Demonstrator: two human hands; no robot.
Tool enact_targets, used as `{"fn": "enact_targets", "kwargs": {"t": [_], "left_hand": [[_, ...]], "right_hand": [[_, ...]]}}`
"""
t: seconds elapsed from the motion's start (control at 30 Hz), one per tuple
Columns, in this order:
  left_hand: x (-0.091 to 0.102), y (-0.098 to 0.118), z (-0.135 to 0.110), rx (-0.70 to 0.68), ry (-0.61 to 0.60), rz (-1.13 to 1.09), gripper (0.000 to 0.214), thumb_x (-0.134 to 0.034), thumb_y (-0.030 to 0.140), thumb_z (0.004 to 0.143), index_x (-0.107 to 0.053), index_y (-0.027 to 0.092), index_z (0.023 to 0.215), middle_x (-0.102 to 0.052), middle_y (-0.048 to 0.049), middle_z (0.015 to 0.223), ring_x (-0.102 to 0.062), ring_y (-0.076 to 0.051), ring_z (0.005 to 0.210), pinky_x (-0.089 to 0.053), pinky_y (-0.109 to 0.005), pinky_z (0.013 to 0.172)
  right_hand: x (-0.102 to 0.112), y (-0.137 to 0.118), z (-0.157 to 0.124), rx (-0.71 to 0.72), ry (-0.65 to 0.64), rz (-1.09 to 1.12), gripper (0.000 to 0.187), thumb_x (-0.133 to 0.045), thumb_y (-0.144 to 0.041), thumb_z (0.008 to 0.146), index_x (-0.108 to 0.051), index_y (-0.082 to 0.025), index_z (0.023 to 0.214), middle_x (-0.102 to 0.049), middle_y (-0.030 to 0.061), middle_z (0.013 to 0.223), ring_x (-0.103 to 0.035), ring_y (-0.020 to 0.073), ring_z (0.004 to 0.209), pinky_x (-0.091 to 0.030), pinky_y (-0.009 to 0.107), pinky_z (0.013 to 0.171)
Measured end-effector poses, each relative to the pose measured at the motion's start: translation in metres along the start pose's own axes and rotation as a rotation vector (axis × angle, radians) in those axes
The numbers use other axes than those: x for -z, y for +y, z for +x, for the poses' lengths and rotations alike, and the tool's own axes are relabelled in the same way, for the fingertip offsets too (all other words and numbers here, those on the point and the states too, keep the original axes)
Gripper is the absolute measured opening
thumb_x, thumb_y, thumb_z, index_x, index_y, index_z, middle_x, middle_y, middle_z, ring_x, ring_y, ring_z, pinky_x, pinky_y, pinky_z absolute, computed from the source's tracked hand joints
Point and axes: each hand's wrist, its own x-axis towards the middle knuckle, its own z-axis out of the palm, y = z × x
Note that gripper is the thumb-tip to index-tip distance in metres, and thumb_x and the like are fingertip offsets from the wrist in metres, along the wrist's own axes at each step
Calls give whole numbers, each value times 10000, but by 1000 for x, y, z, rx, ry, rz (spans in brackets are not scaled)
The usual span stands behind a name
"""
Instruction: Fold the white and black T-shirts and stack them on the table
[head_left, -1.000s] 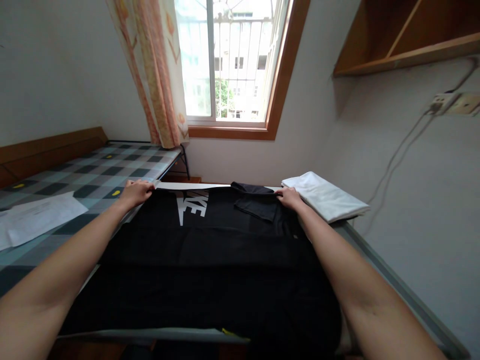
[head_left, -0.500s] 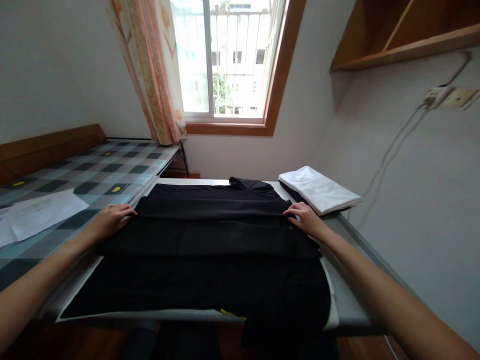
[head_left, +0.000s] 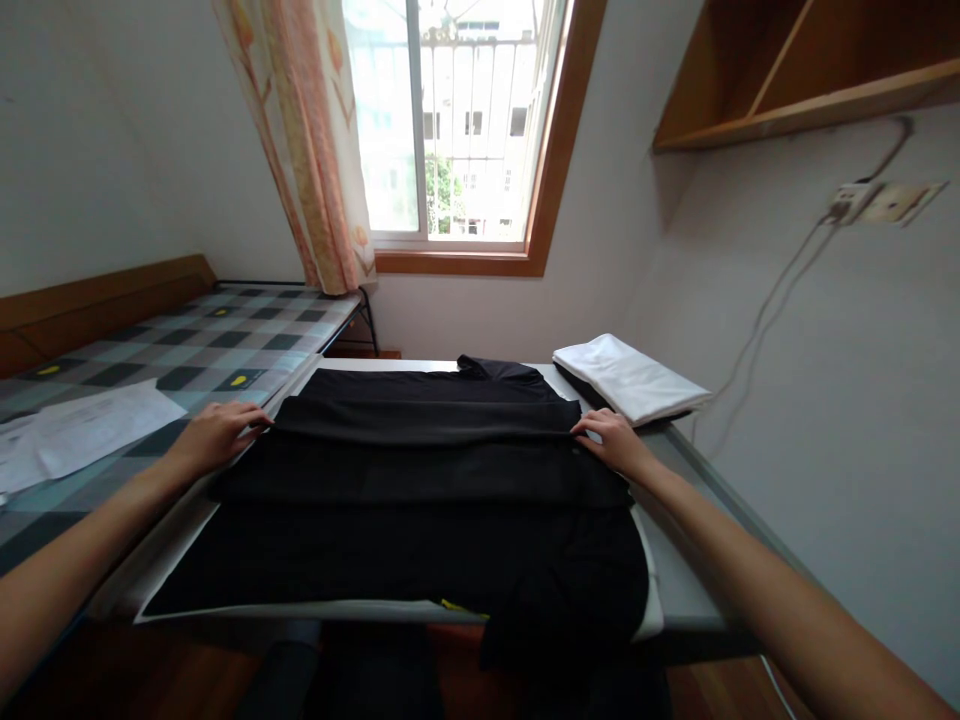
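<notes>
A black T-shirt (head_left: 375, 560) lies flat on the table, one sleeve at the far right and another hanging over the near edge. Across its middle runs a black cloth (head_left: 420, 470) with a raised fold; I cannot tell whether it is a separate garment. My left hand (head_left: 225, 435) pinches the left end of that fold between thumb and fingers. At the opposite end, my right hand (head_left: 611, 440) grips the fold the same way. The fold is drawn out between both hands.
A white sheet (head_left: 651, 590) shows beneath the shirt on the table (head_left: 697, 570). Folded white cloth (head_left: 630, 375) sits at the back right. On the left is a bed with a checked mattress (head_left: 292, 335) and papers (head_left: 97, 430). A cord (head_left: 761, 320) hangs on the right wall.
Both hands stay at the ends of the fold, which has shifted slightly and is now pinched up into a sharper ridge. The camera view has moved a little.
</notes>
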Motion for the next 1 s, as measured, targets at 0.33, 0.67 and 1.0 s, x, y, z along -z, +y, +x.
{"fn": "enact_targets", "kwargs": {"t": [0.33, 0.67, 1.0], "left_hand": [[-11, 2, -20, 0, 42, 125, 288, -404, 218, 894, -658, 172, 1024, -686, -89, 1057, -605, -244, 935, -386, -333, 791], [-18, 23, -11, -197, 88, 197, 331, -452, 291, 860, -661, 213, 1104, -668, -99, 1099, -583, -288, 1022, -402, -415, 874], [-16, 99, 21, -354, 149, 112, 374, -535, 145, 783, -646, 224, 1131, -651, -97, 1094, -595, -274, 975, -423, -404, 840]], "right_hand": [[10, -5, -6, 36, 37, -62, 103, -609, -217, 837, -711, -212, 851, -674, 73, 883, -593, 250, 874, -455, 387, 802], [14, 0, -8, 34, -63, 88, 136, -584, -232, 841, -716, -227, 878, -678, 63, 894, -614, 234, 859, -489, 381, 819], [6, -7, -9, 0, -53, -44, 107, -598, -197, 813, -700, -228, 820, -687, 56, 873, -618, 238, 847, -474, 373, 791]]}}
